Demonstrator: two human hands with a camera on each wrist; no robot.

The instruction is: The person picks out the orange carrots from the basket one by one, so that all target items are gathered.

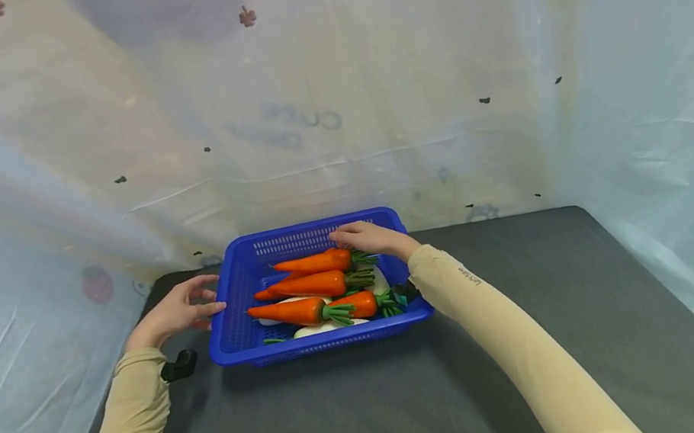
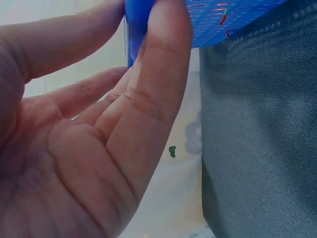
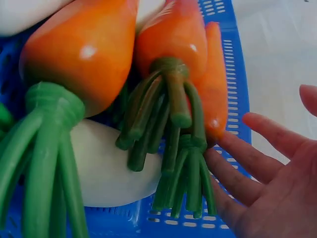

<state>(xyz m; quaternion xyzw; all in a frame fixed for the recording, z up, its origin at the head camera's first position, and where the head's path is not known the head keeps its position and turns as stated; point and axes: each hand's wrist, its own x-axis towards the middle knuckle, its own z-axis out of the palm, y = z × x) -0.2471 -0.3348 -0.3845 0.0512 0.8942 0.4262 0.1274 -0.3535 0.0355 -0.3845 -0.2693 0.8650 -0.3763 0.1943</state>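
A blue plastic basket (image 1: 323,340) holds several orange carrots (image 1: 316,285) with green stem stubs, and some smooth white vegetables (image 3: 109,168) lie under them. My left hand (image 1: 178,308) is at the basket's left side and pinches its rim (image 2: 137,20) between thumb and fingers. Over the back right part of the basket, my right hand (image 1: 373,236) reaches in with its fingers spread and fairly straight. In the right wrist view, its fingertips are right at the stem end of the rearmost carrot (image 3: 214,89), beside the green stems (image 3: 190,183).
The basket sits toward the back of a table with a dark grey cloth (image 1: 381,412). Pale plastic sheeting (image 1: 366,89) with small dark marks hangs behind the table and along both sides. A small black object (image 1: 180,365) shows at the left wrist.
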